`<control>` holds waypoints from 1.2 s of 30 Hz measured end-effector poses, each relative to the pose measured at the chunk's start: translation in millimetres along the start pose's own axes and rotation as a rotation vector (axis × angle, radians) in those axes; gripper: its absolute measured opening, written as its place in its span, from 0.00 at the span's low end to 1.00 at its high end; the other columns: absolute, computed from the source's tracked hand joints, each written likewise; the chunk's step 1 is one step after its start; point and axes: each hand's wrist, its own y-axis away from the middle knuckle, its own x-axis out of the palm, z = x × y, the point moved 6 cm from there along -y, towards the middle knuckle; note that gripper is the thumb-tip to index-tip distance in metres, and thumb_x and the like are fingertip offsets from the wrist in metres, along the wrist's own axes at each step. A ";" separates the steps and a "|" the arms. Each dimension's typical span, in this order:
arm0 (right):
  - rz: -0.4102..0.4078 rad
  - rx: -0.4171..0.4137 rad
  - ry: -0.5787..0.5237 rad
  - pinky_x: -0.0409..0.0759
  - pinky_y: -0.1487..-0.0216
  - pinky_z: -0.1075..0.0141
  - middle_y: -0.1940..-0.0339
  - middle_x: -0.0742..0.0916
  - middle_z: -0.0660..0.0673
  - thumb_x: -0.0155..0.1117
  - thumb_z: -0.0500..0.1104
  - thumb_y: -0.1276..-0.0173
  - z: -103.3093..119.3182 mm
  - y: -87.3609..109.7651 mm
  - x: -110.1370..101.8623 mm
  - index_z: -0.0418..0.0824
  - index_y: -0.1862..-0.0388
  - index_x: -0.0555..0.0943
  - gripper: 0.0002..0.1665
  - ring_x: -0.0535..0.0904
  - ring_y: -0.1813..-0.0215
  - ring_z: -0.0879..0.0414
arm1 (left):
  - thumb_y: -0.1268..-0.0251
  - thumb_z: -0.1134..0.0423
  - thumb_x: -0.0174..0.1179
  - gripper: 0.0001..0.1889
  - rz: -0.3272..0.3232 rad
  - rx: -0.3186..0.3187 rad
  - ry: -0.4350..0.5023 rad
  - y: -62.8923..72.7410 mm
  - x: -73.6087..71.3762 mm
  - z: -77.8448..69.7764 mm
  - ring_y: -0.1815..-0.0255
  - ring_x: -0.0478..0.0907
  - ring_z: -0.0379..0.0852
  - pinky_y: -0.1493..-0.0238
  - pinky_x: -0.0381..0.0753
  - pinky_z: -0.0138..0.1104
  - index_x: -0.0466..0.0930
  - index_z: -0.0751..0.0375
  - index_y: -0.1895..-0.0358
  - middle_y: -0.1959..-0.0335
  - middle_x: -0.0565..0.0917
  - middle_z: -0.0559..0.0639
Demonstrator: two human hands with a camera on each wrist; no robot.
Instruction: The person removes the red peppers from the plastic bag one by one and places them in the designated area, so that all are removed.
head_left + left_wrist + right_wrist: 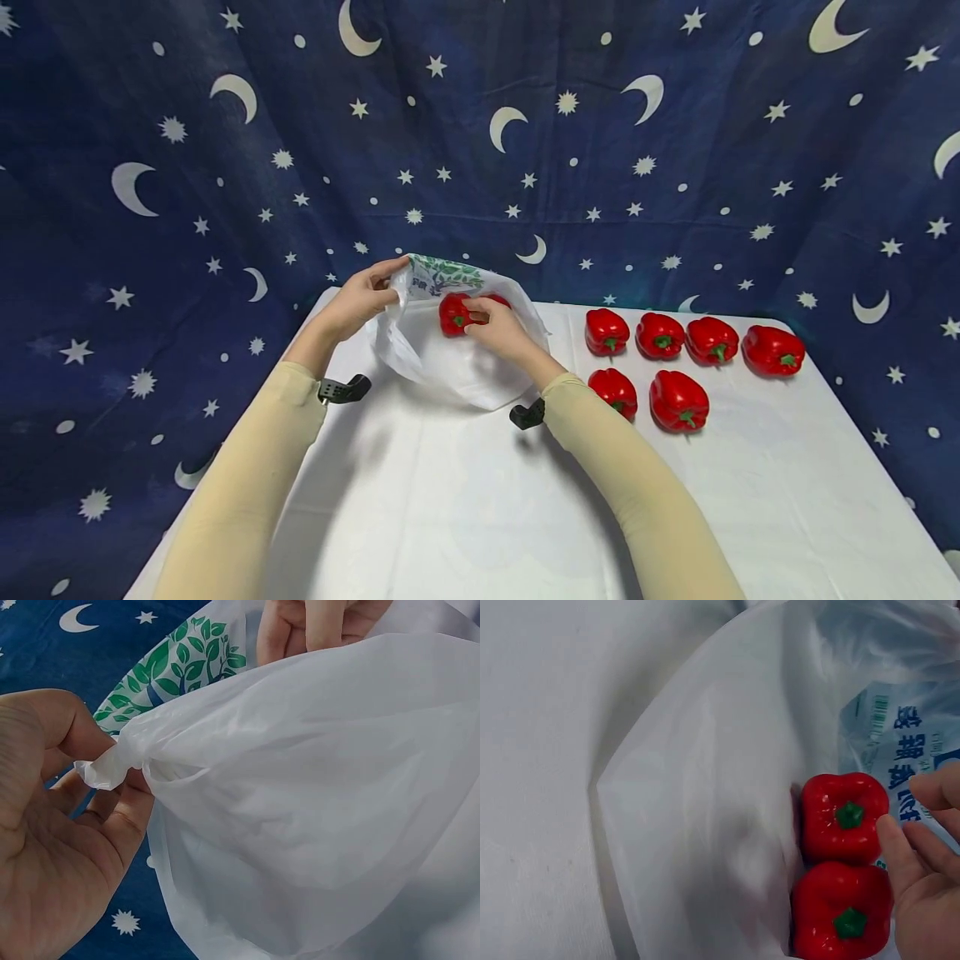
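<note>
In the head view a white plastic bag with a green leaf print lies with its mouth spread. My left hand pinches its rim at the left; the left wrist view shows the bunched plastic between thumb and fingers. Inside the bag, two red bell peppers with green stems sit side by side. My right hand is in the bag's mouth beside them. In the right wrist view its fingers are spread apart, with one fingertip at the edge of a pepper; whether it touches cannot be told.
Several red bell peppers stand in two rows on the white table, right of the bag. Two of them are in the nearer row, close to my right forearm. A dark blue star-and-moon curtain hangs behind the table.
</note>
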 end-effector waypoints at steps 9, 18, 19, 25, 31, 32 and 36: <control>-0.045 -0.085 0.348 0.79 0.42 0.57 0.38 0.83 0.41 0.68 0.38 0.33 1.8 -12.6 7.4 0.38 0.32 0.79 0.29 0.77 0.44 0.48 | 0.34 0.77 0.51 0.38 0.002 0.003 -0.008 3.3 -2.0 1.0 0.29 0.62 0.49 0.39 0.69 0.40 0.59 0.55 0.19 0.18 0.57 0.48; -0.032 -0.193 0.895 0.67 0.29 0.50 0.35 0.82 0.45 0.67 0.45 0.31 5.9 -23.5 20.2 0.49 0.32 0.80 0.28 0.74 0.33 0.45 | 0.35 0.77 0.52 0.38 -0.006 -0.002 -0.003 5.2 -3.4 4.3 0.28 0.62 0.50 0.36 0.69 0.42 0.60 0.56 0.19 0.19 0.58 0.49; -0.026 -0.202 0.935 0.65 0.28 0.49 0.34 0.82 0.45 0.68 0.46 0.31 5.6 -24.6 22.8 0.49 0.31 0.79 0.29 0.73 0.32 0.45 | 0.35 0.77 0.52 0.38 -0.007 -0.002 -0.002 5.7 -3.0 4.0 0.28 0.62 0.50 0.36 0.69 0.42 0.60 0.56 0.20 0.19 0.58 0.49; 0.000 -0.158 1.056 0.58 0.25 0.44 0.29 0.78 0.44 0.69 0.50 0.32 0.5 -33.9 33.9 0.49 0.24 0.72 0.37 0.70 0.29 0.43 | 0.35 0.77 0.52 0.38 -0.011 0.009 0.000 6.5 -1.4 4.7 0.29 0.63 0.49 0.39 0.71 0.36 0.61 0.58 0.20 0.20 0.60 0.50; -0.031 -0.117 1.104 0.57 0.25 0.46 0.29 0.78 0.46 0.70 0.48 0.32 -1.1 -40.7 34.5 0.49 0.24 0.72 0.38 0.73 0.31 0.46 | 0.35 0.79 0.52 0.38 -0.010 0.027 0.008 4.9 0.0 4.4 0.33 0.65 0.49 0.44 0.72 0.33 0.62 0.58 0.20 0.20 0.61 0.50; -0.037 -0.122 1.101 0.57 0.25 0.47 0.29 0.79 0.46 0.70 0.47 0.32 -0.7 -41.1 34.4 0.49 0.24 0.72 0.37 0.74 0.31 0.46 | 0.36 0.79 0.52 0.38 -0.009 0.028 0.009 4.7 0.1 4.4 0.33 0.65 0.49 0.44 0.72 0.33 0.62 0.58 0.20 0.20 0.61 0.51; -0.036 -0.159 1.080 0.56 0.23 0.49 0.31 0.80 0.48 0.68 0.43 0.31 -0.4 -41.4 36.3 0.49 0.25 0.74 0.35 0.74 0.30 0.49 | 0.36 0.79 0.52 0.38 -0.006 0.016 0.005 4.4 -1.1 5.7 0.31 0.64 0.48 0.41 0.70 0.36 0.61 0.57 0.20 0.20 0.61 0.50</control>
